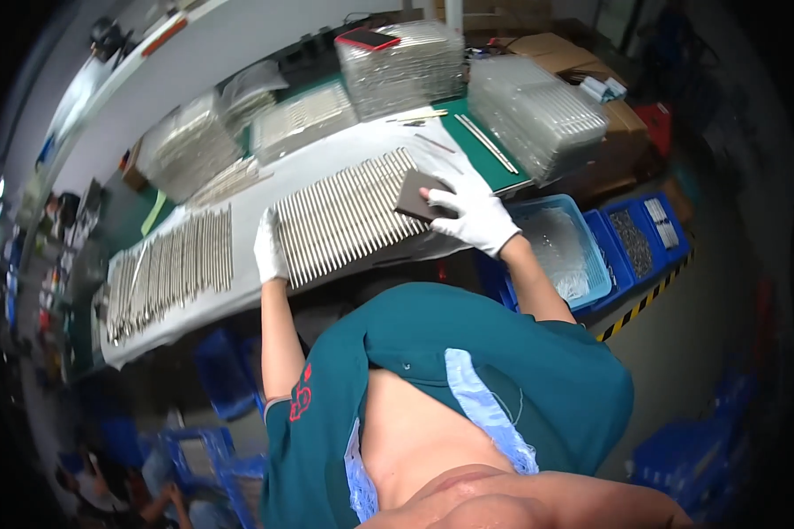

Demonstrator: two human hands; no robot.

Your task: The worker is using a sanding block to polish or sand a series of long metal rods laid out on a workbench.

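Silvery rods point(344, 219) formed two groups. The right hand point(478, 218) gripped one dark block point(411, 197); the left hand's point(271, 251) grip was unclear.

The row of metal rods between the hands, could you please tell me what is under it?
White sheeting shows around the rods; whatever lies directly beneath them is covered.

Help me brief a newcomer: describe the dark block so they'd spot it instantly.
On the white-covered worktable, find the larger row of slim metal rods. At its right end, the gloved right hand holds the flat block. Unlike the pale rods and white glove, it is dark and square-edged.
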